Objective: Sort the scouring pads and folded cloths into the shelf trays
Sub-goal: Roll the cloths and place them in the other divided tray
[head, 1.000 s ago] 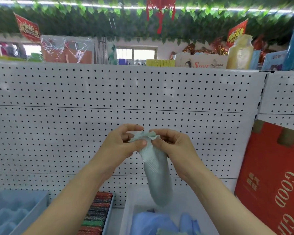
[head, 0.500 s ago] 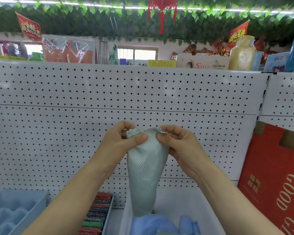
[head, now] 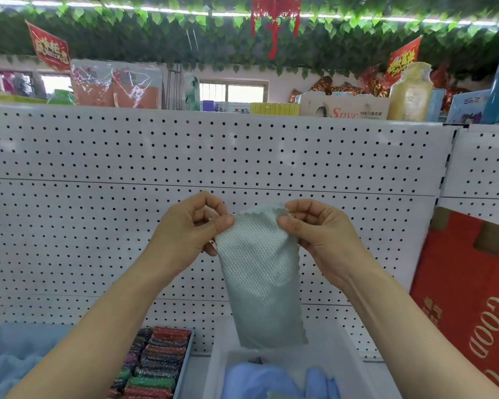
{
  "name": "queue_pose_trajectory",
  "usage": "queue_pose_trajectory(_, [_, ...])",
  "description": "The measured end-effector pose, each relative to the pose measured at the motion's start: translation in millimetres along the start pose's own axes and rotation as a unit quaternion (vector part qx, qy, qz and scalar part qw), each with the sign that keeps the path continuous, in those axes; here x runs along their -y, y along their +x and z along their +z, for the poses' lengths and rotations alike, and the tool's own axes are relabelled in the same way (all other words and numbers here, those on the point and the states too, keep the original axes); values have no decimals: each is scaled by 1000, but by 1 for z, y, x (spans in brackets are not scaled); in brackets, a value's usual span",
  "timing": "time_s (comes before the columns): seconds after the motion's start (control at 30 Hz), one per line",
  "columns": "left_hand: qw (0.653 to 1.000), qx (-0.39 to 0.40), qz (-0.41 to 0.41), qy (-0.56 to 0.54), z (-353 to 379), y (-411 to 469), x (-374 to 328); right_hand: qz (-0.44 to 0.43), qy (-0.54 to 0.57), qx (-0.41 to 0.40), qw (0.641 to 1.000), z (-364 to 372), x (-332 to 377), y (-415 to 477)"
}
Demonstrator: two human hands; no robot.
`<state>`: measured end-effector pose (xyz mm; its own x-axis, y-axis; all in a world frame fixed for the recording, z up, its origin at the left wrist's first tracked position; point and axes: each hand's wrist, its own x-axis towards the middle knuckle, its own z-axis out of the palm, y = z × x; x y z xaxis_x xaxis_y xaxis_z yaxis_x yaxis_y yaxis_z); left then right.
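Cloth in hand: you are holding a pale green waffle-textured cloth (head: 260,272) up in front of the pegboard (head: 213,156), hanging lengthwise, its lower end dangling just above the white tray (head: 349,349).
Left hand: your left hand (head: 190,234) pinches the cloth's top left corner between thumb and fingers.
Right hand: your right hand (head: 317,234) pinches the top right corner the same way, so the upper edge is stretched between your two hands.
Fold state: the cloth looks opened out rather than folded; by my reading you have yet to fold it before it can go into a tray.
White tray: blue cloths (head: 265,378) already lie in its near end; the far end shows bare white floor, so there is room.
Scouring pads: a grey tray (head: 185,367) left of the white one holds rows of red, green and dark glittery scouring pads (head: 156,361), packed close. That part looks well advanced, though your left forearm hides the tray's near side.
Far left tray: a pale blue tray (head: 0,341) holds something soft and light blue; it is too blurred to name.
Done so far: pads lined up, some cloths binned.
Left to do: fold this cloth and lay it with the others; whether more loose items wait below the view, you cannot tell from here.
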<state>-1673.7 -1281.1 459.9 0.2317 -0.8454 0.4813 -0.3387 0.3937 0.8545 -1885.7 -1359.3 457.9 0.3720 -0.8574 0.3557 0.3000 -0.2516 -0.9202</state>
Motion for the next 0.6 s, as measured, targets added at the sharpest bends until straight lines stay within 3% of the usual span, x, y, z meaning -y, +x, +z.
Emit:
queue_pose_trajectory(0.27, [997, -25, 24, 71, -7, 3, -3, -30, -92, -5, 995, -2, 4, -4])
queue_pose_trajectory(0.6, [997, -59, 28, -35, -13, -2, -17, -77, -80, -21, 994, 1, 14, -11])
